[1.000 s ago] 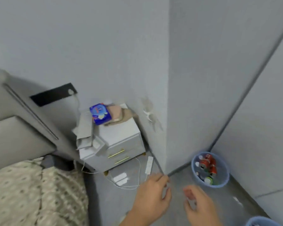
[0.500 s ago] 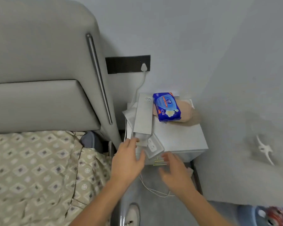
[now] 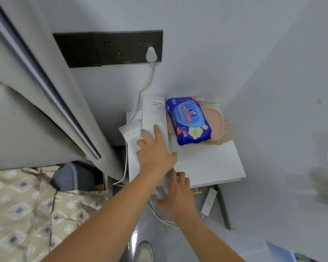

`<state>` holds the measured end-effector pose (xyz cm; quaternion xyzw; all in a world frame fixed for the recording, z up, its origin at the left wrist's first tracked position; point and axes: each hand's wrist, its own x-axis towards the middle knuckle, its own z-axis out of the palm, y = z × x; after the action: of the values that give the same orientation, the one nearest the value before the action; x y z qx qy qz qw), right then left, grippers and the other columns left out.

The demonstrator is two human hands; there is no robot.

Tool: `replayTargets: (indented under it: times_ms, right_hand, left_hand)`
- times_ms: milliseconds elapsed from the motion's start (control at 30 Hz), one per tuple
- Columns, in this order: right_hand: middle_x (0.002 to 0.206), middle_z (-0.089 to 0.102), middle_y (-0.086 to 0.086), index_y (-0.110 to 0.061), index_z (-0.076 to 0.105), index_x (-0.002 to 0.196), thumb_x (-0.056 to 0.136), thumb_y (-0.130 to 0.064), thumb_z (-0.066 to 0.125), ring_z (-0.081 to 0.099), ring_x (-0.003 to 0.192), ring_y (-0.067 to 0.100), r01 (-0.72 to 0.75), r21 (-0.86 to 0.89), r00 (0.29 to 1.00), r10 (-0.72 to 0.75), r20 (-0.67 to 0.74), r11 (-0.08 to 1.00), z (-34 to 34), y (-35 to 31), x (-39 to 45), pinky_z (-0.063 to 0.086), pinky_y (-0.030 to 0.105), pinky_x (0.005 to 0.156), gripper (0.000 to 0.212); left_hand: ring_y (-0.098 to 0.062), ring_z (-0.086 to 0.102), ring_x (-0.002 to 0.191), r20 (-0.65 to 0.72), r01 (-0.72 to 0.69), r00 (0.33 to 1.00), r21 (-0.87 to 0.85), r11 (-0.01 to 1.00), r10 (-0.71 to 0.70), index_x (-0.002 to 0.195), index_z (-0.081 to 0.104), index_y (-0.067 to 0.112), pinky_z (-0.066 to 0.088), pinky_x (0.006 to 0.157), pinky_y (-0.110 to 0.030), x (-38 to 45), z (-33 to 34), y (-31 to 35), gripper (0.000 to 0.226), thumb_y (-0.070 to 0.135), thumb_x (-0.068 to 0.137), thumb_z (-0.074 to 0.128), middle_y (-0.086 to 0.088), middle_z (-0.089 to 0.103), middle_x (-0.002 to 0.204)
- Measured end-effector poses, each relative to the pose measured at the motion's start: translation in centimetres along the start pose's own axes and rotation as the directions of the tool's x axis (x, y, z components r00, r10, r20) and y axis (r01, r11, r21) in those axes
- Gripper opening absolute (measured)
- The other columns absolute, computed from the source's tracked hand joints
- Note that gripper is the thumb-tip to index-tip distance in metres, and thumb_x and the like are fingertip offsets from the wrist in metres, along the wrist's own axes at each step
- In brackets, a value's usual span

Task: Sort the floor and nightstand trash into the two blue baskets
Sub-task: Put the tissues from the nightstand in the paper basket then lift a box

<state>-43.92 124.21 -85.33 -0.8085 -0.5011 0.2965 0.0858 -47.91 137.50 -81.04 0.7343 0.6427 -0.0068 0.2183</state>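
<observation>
Head view: I see my left hand (image 3: 155, 150) lying flat, fingers straight, on the long white box (image 3: 154, 118) at the nightstand (image 3: 212, 163) top's left side — my right hand (image 3: 177, 197) at the near edge, grip unclear. A blue wipes pack (image 3: 188, 121) sits far right; a blue basket (image 3: 280, 251) edge shows bottom right — contents unreadable
</observation>
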Motion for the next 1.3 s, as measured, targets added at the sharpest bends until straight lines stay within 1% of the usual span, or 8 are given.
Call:
replayTargets:
  times_ms: [200,400,633,767,933,1067,1200,1300]
  right_hand:
    - [0.124,0.035,0.0,-0.034,0.006,0.153,0.07,-0.044,0.08,0.041,0.111,0.024,-0.029,0.0,0.999,0.029,-0.041,1.0,0.4,-0.4,0.3,0.053,0.039,0.086,0.112]
    - [0.126,0.035,0.0,-0.033,0.01,0.153,0.065,-0.044,0.077,0.04,0.113,0.027,0.014,0.0,0.997,-0.014,-0.071,1.0,-0.4,0.3,-3.4,0.055,0.041,0.083,0.111]
    - [0.142,0.027,0.004,-0.036,0.003,0.157,0.072,-0.044,0.075,0.029,0.132,0.03,0.069,-0.042,0.993,-0.073,-0.094,0.997,-3.9,4.3,-12.7,0.046,0.042,0.102,0.112]
    - [0.134,0.033,0.002,-0.036,0.009,0.156,0.067,-0.045,0.071,0.038,0.12,0.026,0.061,-0.074,0.987,-0.072,-0.142,0.995,-5.9,11.0,-22.1,0.053,0.038,0.083,0.11]
    - [0.135,0.034,0.0,-0.037,0.011,0.156,0.065,-0.048,0.069,0.039,0.12,0.024,-0.116,0.042,0.984,0.12,-0.135,0.992,-7.5,22.7,-38.4,0.053,0.039,0.087,0.109]
    - [0.137,0.03,-0.005,-0.044,0.007,0.154,0.065,-0.054,0.065,0.037,0.122,0.019,-0.331,0.186,0.935,0.348,-0.071,0.925,-6.9,32.6,-53.9,0.051,0.036,0.092,0.106]
    - [0.14,0.029,-0.005,-0.045,0.011,0.153,0.066,-0.057,0.063,0.034,0.125,0.02,-0.538,0.281,0.823,0.567,-0.028,0.794,-4.5,41.5,-68.4,0.048,0.035,0.092,0.103]
    - [0.135,0.028,-0.006,-0.045,0.014,0.152,0.062,-0.062,0.061,0.033,0.124,0.019,-0.664,0.431,0.682,0.731,0.014,0.612,-2.8,46.4,-76.4,0.049,0.034,0.088,0.103]
  left_hand:
    - [-0.038,0.043,0.114,-0.057,0.037,0.998,-0.058,0.998,-0.04,0.152,0.009,0.026,0.053,0.085,-0.049,-0.1,-0.9,-1.5,0.111,0.054,0.067,0.074,-0.014,0.03,0.134]
    - [-0.035,0.041,0.121,-0.152,0.031,0.987,-0.109,0.994,-0.047,0.142,0.026,0.025,0.05,0.085,-0.048,-5.9,-3.5,-3.1,0.094,0.057,0.063,0.067,-0.009,0.035,0.132]
    - [-0.035,0.04,0.123,-0.189,0.05,0.978,-0.185,0.982,-0.085,0.127,0.037,0.028,0.048,0.087,-0.048,-18.7,-5.8,-3.3,0.078,0.066,0.062,0.06,-0.006,0.036,0.13]
    - [-0.034,0.039,0.126,-0.196,-0.03,0.981,-0.197,0.98,-0.009,0.131,0.037,0.028,0.049,0.09,-0.049,-28.5,-5.7,-1.1,0.076,0.058,0.067,0.067,-0.006,0.036,0.133]
    - [-0.035,0.04,0.129,-0.077,-0.142,0.988,-0.169,0.975,0.13,0.132,0.038,0.03,0.047,0.095,-0.054,-42.9,-3.1,4.2,0.075,0.051,0.07,0.074,-0.007,0.036,0.135]
    - [-0.03,0.037,0.135,0.123,-0.2,0.967,-0.163,0.966,0.221,0.135,0.046,0.032,0.04,0.107,-0.053,-54.7,1.2,8.4,0.091,0.059,0.052,0.071,-0.011,0.043,0.136]
    - [-0.038,0.06,0.107,0.235,-0.3,0.924,-0.046,0.953,0.302,0.12,0.063,0.021,0.048,0.095,-0.051,-64.8,6.9,12.9,0.097,0.063,0.034,0.054,-0.018,0.055,0.119]
    - [-0.038,0.059,0.114,0.367,-0.385,0.862,0.029,0.923,0.348,0.117,0.063,0.025,0.046,0.1,-0.051,-70.0,11.4,16.7,0.091,0.061,0.034,0.059,-0.015,0.056,0.123]
